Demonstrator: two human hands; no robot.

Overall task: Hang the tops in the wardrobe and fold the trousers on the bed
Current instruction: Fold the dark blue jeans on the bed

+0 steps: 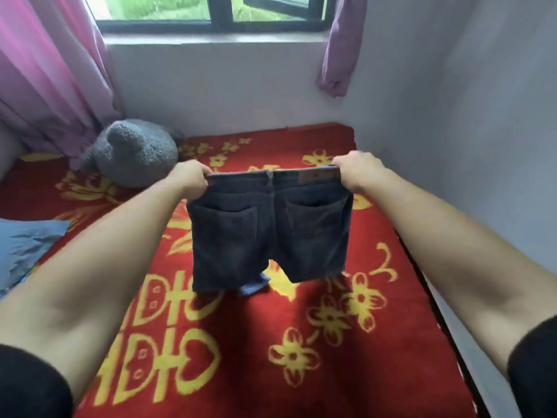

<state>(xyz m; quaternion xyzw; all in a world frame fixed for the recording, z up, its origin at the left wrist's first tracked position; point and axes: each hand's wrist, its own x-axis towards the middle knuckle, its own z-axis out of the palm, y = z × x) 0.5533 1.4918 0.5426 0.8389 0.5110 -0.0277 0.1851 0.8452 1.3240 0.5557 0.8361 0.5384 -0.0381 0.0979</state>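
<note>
A pair of dark blue jeans (268,230) hangs in the air above the bed (301,342), back pockets facing me, waistband stretched level. My left hand (190,178) grips the left end of the waistband and my right hand (357,171) grips the right end. The legs drop toward the red blanket with yellow flowers; their lower part is folded or bunched behind, and a bit of lighter blue cloth shows under the left leg.
A grey plush toy (132,152) lies at the bed's far left. A blue cloth (27,245) lies at the left edge. Pink curtains (45,70) hang at the window; a white wall runs along the bed's right side.
</note>
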